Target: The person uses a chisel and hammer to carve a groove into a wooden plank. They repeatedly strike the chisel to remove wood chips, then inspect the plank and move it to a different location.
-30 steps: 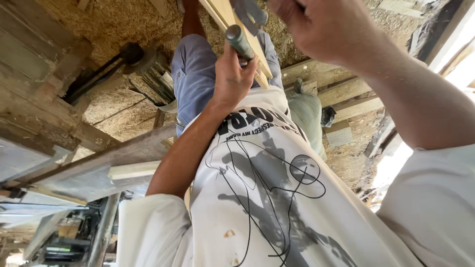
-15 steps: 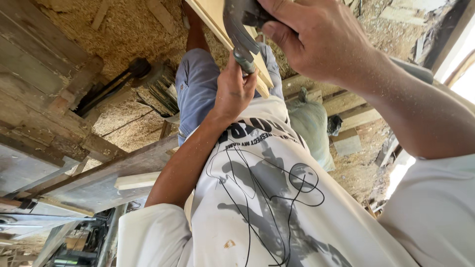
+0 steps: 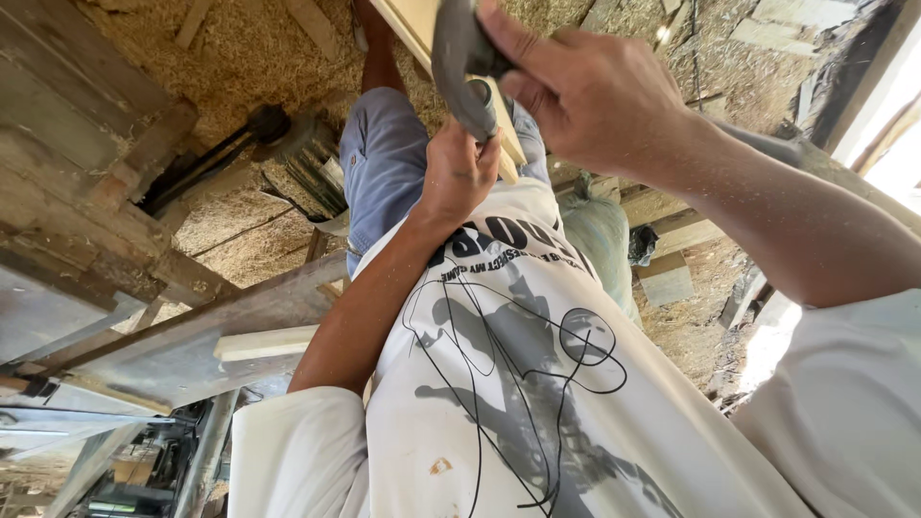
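Note:
I look down my own white printed shirt (image 3: pixel 518 384) and blue shorts (image 3: pixel 384 163). My left hand (image 3: pixel 459 177) is closed around the lower, rounded grey end of a dark curved tool (image 3: pixel 459 67). My right hand (image 3: pixel 576 96) grips the tool's upper part from the right, fingers wrapped over it. The two hands sit close together, almost touching. Just behind them a pale wooden board (image 3: pixel 413 24) runs diagonally from the top edge down under the hands. Most of the tool is hidden by my fingers.
Sawdust (image 3: pixel 240 230) covers the floor around my legs. Old wooden beams (image 3: pixel 86 163) stand at the left. A grey metal machine table (image 3: pixel 182 355) with a pale wood strip (image 3: pixel 264 342) lies lower left. A green sack (image 3: pixel 600 230) and wood blocks (image 3: pixel 667 278) sit to the right.
My right hand has come down and left into fuller view, closing on the curved tool above my left hand. The left hand has kept its grip throughout.

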